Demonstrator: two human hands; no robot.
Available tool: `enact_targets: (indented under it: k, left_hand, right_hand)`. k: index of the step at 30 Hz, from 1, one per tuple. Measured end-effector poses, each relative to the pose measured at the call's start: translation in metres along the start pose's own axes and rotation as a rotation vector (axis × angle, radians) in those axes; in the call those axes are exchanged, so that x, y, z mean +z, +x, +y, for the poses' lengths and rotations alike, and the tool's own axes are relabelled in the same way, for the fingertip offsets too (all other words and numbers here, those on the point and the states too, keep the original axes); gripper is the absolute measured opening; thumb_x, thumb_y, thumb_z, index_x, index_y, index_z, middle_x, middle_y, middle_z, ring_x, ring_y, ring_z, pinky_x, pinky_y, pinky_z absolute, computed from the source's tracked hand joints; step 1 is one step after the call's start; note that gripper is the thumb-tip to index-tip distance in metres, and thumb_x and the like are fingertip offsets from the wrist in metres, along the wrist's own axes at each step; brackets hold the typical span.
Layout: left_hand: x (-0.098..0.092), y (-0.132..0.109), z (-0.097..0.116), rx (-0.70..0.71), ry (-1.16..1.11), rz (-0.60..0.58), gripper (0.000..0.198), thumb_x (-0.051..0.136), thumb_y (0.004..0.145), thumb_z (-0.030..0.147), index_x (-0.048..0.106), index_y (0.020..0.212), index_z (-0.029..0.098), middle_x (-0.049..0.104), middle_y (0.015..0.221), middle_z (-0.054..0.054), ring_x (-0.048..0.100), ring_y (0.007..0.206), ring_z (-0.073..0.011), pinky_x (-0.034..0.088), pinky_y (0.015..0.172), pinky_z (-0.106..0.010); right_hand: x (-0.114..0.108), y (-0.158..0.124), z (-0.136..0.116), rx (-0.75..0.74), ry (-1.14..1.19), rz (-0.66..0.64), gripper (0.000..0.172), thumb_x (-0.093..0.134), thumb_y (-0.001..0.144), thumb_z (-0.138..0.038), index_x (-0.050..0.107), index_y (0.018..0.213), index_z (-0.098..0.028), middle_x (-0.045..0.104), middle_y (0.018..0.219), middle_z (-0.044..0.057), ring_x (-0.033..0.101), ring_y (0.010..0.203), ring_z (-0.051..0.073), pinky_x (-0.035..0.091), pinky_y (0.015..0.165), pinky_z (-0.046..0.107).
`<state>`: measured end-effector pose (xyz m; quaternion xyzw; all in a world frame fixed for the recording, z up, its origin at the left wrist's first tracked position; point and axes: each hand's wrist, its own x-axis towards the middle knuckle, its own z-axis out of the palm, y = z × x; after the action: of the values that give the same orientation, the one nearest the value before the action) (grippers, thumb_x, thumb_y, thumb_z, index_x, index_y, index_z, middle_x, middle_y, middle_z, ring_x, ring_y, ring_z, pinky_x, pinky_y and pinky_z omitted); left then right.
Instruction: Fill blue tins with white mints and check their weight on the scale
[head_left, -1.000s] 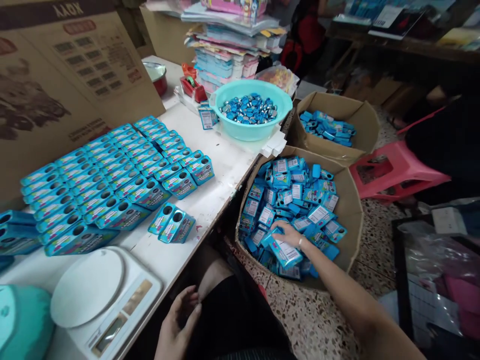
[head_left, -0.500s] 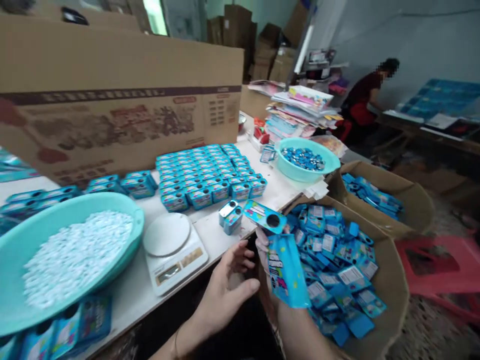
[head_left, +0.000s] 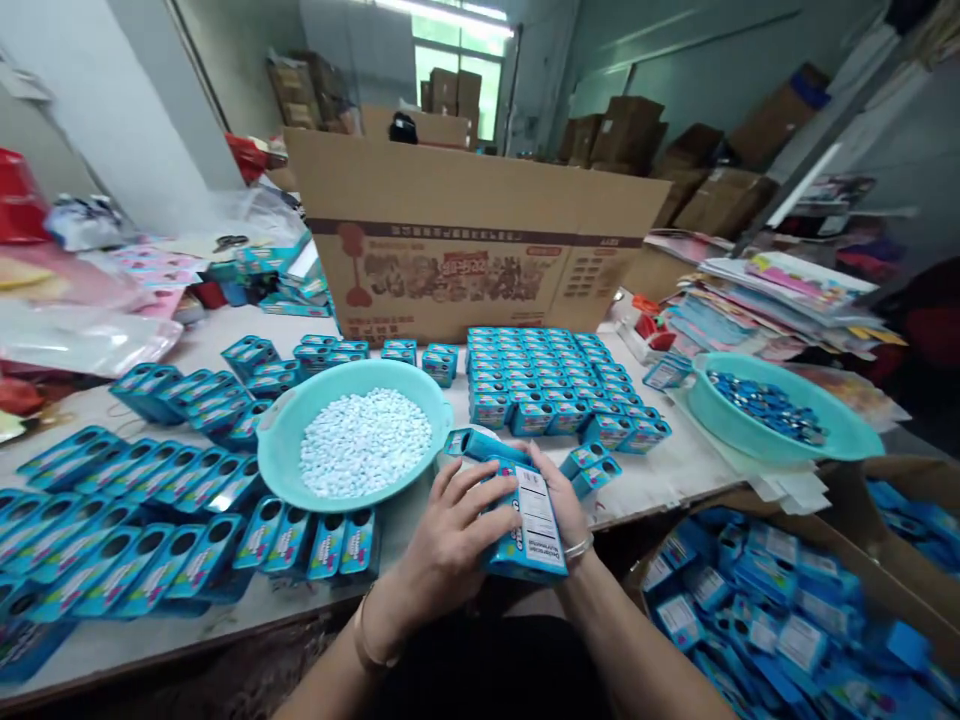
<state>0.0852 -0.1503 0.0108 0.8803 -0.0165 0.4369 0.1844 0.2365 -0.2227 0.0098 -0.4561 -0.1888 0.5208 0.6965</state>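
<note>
Both my hands are at a small blue printed carton [head_left: 532,530] in front of my body, its white label panel turned up toward me. My left hand [head_left: 457,525] lies over its left side with bent fingers on the face. My right hand [head_left: 562,500] grips the right side from behind, its fingers partly hidden. Another blue carton end [head_left: 472,442] shows just above my fingers; I cannot tell how it is held. Behind it, a white scale [head_left: 487,432] is mostly covered. A pair of blue cartons [head_left: 591,468] stands on the table to the right.
A turquoise basin [head_left: 274,455] of white tablets stands left, among rows of blue cartons [head_left: 150,560]. A block of cartons [head_left: 555,380] stands behind. On the right are a turquoise basin [head_left: 705,405] of small blue pieces and a big box of cartons [head_left: 780,600]. A cardboard sheet [head_left: 480,190] closes the back.
My view has swung left. My open left hand has come onto the carton, and both hands have moved left, in front of the scale. The carton's label side now faces me.
</note>
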Motion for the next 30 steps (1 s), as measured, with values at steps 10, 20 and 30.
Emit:
enact_targets:
  k: [10,20,30]
  left_hand:
    - [-0.032,-0.019,0.001,-0.936,-0.448,0.928,0.04,0.083,0.07,0.03,0.065,0.104,0.018,0.074,0.095,-0.006,0.071,0.088,-0.023,0.059,0.083,-0.035]
    - [-0.021,-0.036,-0.014,-1.136,-1.016,1.036,0.048,0.086,0.065,0.043,0.068,0.102,0.018,0.075,0.101,-0.007,0.07,0.098,-0.0258,0.054,0.094,-0.041]
    - [-0.046,-0.058,-0.017,-0.972,-0.912,0.914,0.086,0.074,0.077,0.048,0.035,0.151,0.028,0.062,0.137,-0.012,0.063,0.12,-0.0302,0.051,0.102,-0.043]
  right_hand:
    - [0.02,0.013,0.0,0.117,0.429,0.135,0.013,0.072,0.079,-0.022,0.067,0.091,-0.023,0.071,0.076,-0.001,0.066,0.067,0.012,0.063,0.068,0.028]
    - [0.061,0.008,0.013,0.028,0.401,0.03,0.022,0.079,0.075,-0.026,0.07,0.095,-0.029,0.073,0.081,-0.002,0.067,0.072,0.011,0.064,0.071,0.026]
    - [0.087,0.013,0.049,0.368,0.138,-0.1,0.045,0.086,0.068,-0.046,0.064,0.1,-0.025,0.048,0.052,-0.012,0.034,0.036,0.003,0.031,0.032,0.015]
